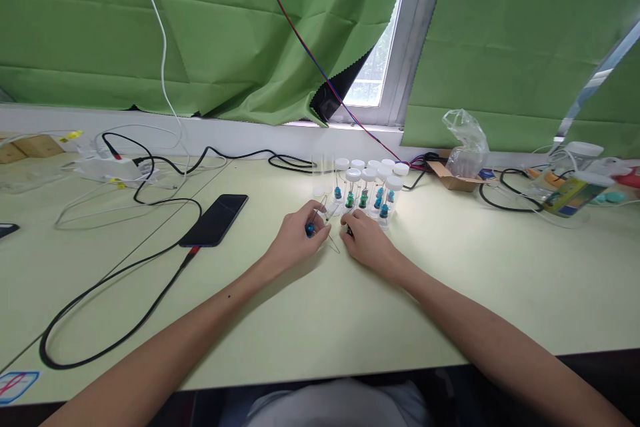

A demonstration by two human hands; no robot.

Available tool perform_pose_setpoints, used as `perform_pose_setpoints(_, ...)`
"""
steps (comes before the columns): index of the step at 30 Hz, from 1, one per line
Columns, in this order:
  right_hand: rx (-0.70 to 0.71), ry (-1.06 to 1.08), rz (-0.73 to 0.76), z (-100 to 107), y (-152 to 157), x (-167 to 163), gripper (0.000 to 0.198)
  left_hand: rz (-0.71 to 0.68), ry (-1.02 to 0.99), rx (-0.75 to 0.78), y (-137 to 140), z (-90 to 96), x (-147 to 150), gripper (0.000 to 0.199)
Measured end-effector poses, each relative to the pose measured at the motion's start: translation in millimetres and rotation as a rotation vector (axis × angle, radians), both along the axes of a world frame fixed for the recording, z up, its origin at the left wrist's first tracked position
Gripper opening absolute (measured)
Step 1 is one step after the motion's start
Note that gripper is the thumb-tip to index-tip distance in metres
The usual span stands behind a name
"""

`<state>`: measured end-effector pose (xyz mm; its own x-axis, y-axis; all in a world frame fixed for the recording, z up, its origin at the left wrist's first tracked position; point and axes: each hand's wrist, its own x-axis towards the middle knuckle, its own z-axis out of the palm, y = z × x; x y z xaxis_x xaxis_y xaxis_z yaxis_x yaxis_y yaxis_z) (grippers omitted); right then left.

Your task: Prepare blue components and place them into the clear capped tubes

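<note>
My left hand [295,237] is curled, fingers and thumb closed round a small blue part with thin metal wires [311,230]. Fine wire ends stick out past my fingertips. Close by on the right, my right hand [367,238] rests low over the table with its fingers bent together. Something small and dark shows at those fingertips, too hidden to name. Just beyond both hands stand several clear vials with white caps [369,175], holding blue or green parts with wires. To their left is a clear tube [323,175] with no cap visible.
A black phone [215,221] lies to the left, with a black cable [173,285] looping from it. Behind it is a white power strip [107,167] among cables. A cardboard box [457,180] with a plastic bag and a labelled container [575,195] stand at the right.
</note>
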<state>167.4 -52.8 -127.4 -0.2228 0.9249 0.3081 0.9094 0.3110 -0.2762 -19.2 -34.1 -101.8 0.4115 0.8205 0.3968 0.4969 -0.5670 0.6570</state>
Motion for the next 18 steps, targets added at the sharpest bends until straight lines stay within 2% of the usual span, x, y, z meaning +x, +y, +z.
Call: perform_pose_setpoints(18, -0.024, -0.022, 0.034, 5.9, -3.9, -2.1, 0.022, -0.026, 0.049, -0.001, -0.2, -2.7, 1.1, 0.025)
